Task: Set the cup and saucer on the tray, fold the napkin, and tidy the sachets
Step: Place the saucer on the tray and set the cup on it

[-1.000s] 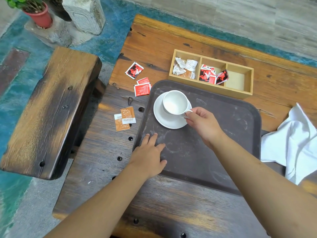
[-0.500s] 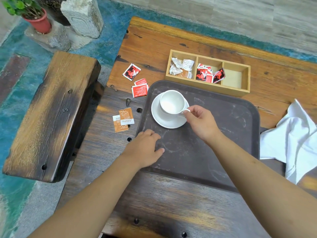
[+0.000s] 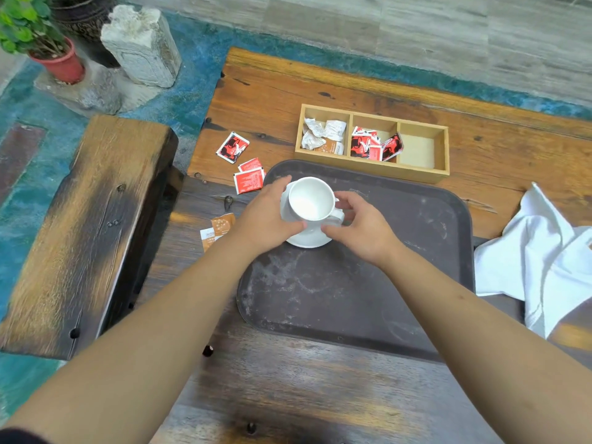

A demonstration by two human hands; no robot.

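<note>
Two hands around a white cup on its saucer, at the far left corner of the dark tray.
The left hand cups the cup's left side; the right hand pinches the handle side; the cup tilts; a white napkin lies crumpled right of the tray; red sachets lie loose on the wooden table; others fill the wooden box.

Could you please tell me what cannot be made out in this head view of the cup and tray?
- Saucer: its left and right edges are hidden by the left hand and right hand.
- Cup: the handle is mostly covered by the right hand.
- Brown sachets: partly hidden behind the left wrist.
- Sachet print: too small to read.
- Napkin: cut off by the right edge.
</note>
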